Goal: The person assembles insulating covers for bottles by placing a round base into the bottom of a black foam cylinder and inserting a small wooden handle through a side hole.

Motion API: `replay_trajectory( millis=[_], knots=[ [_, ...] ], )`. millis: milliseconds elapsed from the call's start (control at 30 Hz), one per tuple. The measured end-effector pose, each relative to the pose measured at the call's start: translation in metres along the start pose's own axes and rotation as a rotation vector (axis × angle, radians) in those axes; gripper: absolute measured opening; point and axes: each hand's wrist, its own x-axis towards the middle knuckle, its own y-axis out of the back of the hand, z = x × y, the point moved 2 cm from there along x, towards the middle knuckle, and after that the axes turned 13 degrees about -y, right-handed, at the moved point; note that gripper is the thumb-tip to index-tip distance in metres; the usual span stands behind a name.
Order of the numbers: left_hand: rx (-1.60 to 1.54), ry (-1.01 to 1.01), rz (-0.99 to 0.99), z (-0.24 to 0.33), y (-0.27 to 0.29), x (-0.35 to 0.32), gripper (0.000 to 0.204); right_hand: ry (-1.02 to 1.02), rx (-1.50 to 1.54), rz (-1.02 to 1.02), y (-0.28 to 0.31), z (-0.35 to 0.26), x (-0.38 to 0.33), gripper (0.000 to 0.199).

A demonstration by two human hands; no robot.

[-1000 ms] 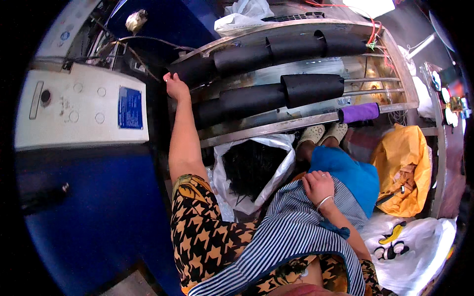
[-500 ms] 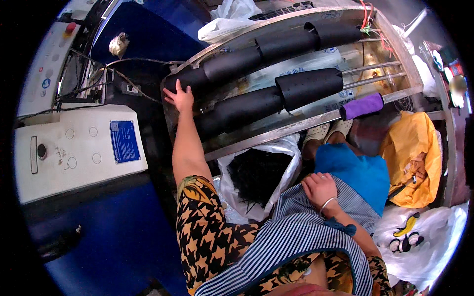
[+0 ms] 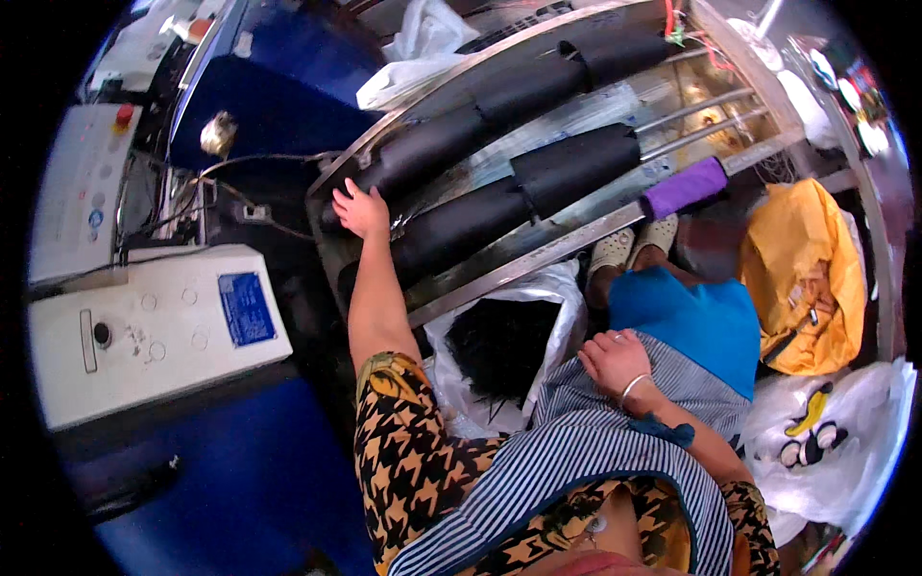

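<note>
Black rollers [image 3: 451,226] lay under my left hand [image 3: 362,208], fingers spread flat; they could get pinched. My right hand [image 3: 615,360] rested loose on my lap.

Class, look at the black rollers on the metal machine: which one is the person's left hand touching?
The left hand rests on the far roller's left end; the near roller lies untouched beside the wrist.

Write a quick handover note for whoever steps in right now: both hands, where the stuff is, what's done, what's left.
Left hand: stretched out, open, fingers resting on the left end of the black rollers in the metal frame; holds nothing.
Right hand: idle on the lap, on the striped apron; empty.
Things: white bag of dark material stands open below the frame, by the knees. Purple roll sits at the frame's right end.
Done: cannot tell from this view.
Left: nothing is picked up yet; the bag is not in hand.
</note>
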Motion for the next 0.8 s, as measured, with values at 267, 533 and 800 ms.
replay_trajectory(
  millis=[267,533,800],
  knots=[
    [-0.634,-1.279,0.214,0.314,0.088,-0.057,0.032,-0.004,0.053,0.092,-0.001,0.014,-0.006,0.014],
    [0.254,-1.632,-0.402,0.454,0.056,-0.124,0.021,-0.053,0.094,0.112,0.006,0.036,-0.019,0.015],
    [0.082,-1.426,-0.222,0.368,0.191,-0.035,0.039,-0.069,0.113,0.098,0.01,0.044,-0.028,0.016]
  ],
)
